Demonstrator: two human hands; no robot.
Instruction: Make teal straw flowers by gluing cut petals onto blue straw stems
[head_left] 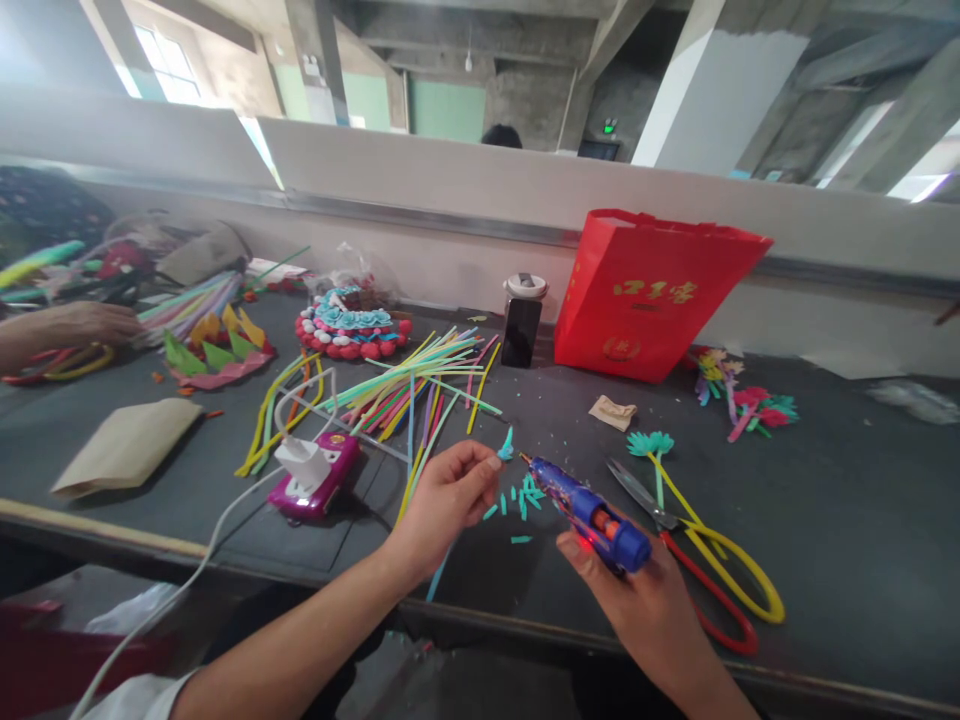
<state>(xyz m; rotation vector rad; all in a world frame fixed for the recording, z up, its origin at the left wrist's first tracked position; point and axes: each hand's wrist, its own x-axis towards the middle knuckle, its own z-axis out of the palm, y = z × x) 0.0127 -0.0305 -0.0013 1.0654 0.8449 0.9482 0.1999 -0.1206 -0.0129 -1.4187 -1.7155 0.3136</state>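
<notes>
Teal piece (507,446) just left of the nozzle (525,458), a slim gap showing.
Your left hand (454,487) pinches it at the fingertips; your right hand (637,590) wraps the blue glue gun (581,505), whose long axis slants up and left toward it. Loose teal strips (531,492) lie below on the worktop (862,530), nearer your left.

There is 1 glue gun (581,505), 1 pair of scissors (666,519), 1 red bag (649,295) and 1 white plug (303,464).
</notes>
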